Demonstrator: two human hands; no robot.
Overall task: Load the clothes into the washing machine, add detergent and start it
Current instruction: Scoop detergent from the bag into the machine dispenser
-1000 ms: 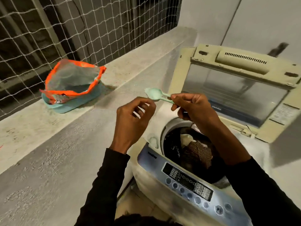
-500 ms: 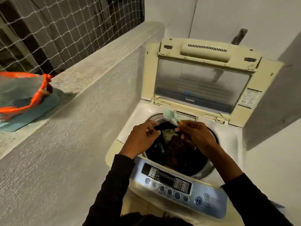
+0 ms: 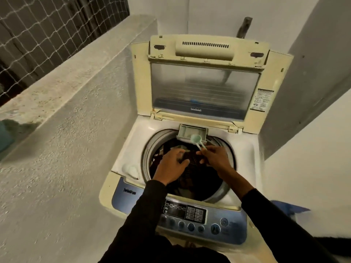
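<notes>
At frame centre, clothes (image 3: pixel 191 168) already fill the washing machine (image 3: pixel 245 158), the right hand (image 3: pixel 216 158) pinches a scoop (image 3: pixel 196 139) over the detergent drawer (image 3: pixel 185 130), the left hand (image 3: pixel 171 166) hovers loosely curled; starting remains.

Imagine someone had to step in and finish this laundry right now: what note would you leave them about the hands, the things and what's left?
Right hand: pinches the green scoop, its bowl over the open detergent drawer at the drum's back rim.
Left hand: over the drum, fingers loosely curled, holds nothing I can see.
Done: lid is up, clothes are in the drum.
Left: finish the detergent, push the drawer in, shut the lid, start from the control panel.
</notes>
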